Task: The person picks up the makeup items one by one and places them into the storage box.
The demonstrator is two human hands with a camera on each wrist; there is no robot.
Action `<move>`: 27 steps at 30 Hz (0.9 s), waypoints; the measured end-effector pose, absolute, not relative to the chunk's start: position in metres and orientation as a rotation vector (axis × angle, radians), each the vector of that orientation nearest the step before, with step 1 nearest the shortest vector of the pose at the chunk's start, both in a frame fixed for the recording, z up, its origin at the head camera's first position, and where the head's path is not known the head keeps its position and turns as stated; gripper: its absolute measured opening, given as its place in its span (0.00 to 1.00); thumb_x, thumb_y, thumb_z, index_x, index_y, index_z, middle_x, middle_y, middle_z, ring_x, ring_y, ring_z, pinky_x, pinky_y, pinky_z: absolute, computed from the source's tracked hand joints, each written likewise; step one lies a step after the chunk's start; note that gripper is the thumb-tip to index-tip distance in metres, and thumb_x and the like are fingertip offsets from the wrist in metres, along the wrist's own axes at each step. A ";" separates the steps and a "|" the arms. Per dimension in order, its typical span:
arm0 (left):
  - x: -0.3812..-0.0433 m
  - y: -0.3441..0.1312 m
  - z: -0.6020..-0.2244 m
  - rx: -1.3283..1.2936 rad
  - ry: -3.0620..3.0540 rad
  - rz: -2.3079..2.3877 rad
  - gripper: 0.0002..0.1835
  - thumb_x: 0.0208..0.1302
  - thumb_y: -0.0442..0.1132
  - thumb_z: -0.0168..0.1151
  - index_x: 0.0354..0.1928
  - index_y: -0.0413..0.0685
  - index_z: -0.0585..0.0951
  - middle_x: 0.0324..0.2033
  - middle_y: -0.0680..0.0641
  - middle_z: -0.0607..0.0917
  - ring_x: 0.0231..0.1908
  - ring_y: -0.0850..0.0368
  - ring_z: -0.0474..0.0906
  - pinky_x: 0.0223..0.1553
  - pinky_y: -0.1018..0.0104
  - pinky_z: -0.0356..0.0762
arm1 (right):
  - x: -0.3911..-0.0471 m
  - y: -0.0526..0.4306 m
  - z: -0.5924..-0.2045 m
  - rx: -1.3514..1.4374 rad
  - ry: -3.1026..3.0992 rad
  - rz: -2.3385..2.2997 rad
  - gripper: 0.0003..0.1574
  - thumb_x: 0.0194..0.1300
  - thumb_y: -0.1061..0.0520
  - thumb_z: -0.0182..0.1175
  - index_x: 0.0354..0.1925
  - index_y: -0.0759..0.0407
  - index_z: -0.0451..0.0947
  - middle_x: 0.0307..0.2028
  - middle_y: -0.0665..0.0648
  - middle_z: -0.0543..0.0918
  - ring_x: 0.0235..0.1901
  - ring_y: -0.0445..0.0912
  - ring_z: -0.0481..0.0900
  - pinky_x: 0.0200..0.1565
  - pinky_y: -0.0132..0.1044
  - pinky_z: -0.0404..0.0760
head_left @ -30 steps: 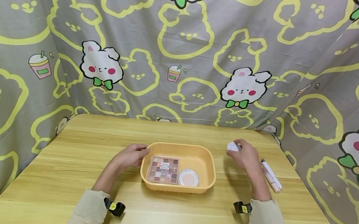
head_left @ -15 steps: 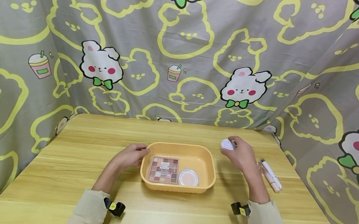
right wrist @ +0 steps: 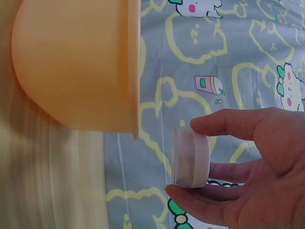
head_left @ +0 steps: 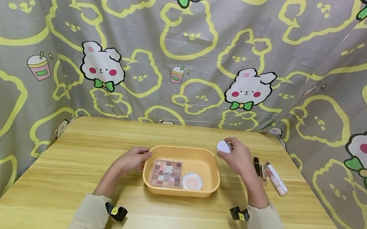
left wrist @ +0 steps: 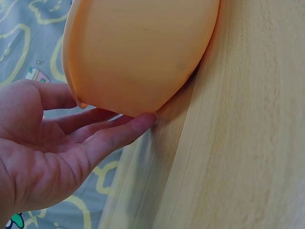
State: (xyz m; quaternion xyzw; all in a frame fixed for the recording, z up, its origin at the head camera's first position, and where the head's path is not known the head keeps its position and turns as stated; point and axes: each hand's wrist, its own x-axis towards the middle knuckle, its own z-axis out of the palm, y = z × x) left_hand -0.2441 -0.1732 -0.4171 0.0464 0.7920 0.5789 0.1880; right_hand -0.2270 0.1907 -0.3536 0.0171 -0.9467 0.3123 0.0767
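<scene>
My right hand (head_left: 238, 155) pinches a small round cosmetic jar (right wrist: 190, 157) between thumb and fingers. Its pale, patterned lid (head_left: 224, 146) faces the far left. The hand is in the air by the far right corner of a yellow plastic basin (head_left: 181, 192). At the basin's left end, my left hand (head_left: 135, 158) touches the outside. In the left wrist view its fingers (left wrist: 116, 136) extend loosely against the basin wall, with the thumb at the rim. Inside the basin lie an eyeshadow palette (head_left: 167, 173) and a round powder compact (head_left: 192, 182), side by side.
Right of my right forearm, several slim cosmetic tubes lie on the wooden table (head_left: 88, 143): a black-capped tube (head_left: 256, 165), a pinkish-gold tube (head_left: 264, 173) and a white tube (head_left: 275, 172). A patterned grey curtain (head_left: 204, 52) stands behind the table.
My right hand has moved left with the jar, towards the basin's far right corner. The black-capped and pinkish-gold tubes have come into sight. My left hand stays at the basin.
</scene>
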 end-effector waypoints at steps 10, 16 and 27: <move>-0.244 -0.173 -0.417 0.123 2.239 1.616 0.24 0.73 0.45 0.48 0.64 0.38 0.69 0.58 0.37 0.76 0.59 0.43 0.72 0.51 0.52 0.78 | -0.223 0.172 -0.357 0.105 -2.817 1.009 0.35 0.54 0.51 0.68 0.57 0.62 0.72 0.46 0.64 0.80 0.39 0.53 0.78 0.36 0.42 0.79; -0.243 -0.172 -0.417 0.097 2.251 1.613 0.23 0.73 0.45 0.49 0.63 0.40 0.71 0.56 0.39 0.77 0.57 0.45 0.73 0.50 0.52 0.78 | -0.222 0.161 -0.362 0.133 -2.802 1.045 0.33 0.52 0.52 0.70 0.54 0.62 0.73 0.43 0.62 0.81 0.37 0.51 0.78 0.35 0.40 0.79; -0.244 -0.173 -0.418 0.116 2.243 1.612 0.24 0.73 0.46 0.48 0.64 0.38 0.69 0.57 0.37 0.76 0.58 0.43 0.73 0.51 0.52 0.78 | -0.220 0.138 -0.374 0.176 -2.823 1.024 0.34 0.49 0.51 0.73 0.53 0.61 0.75 0.44 0.61 0.82 0.37 0.51 0.79 0.35 0.40 0.80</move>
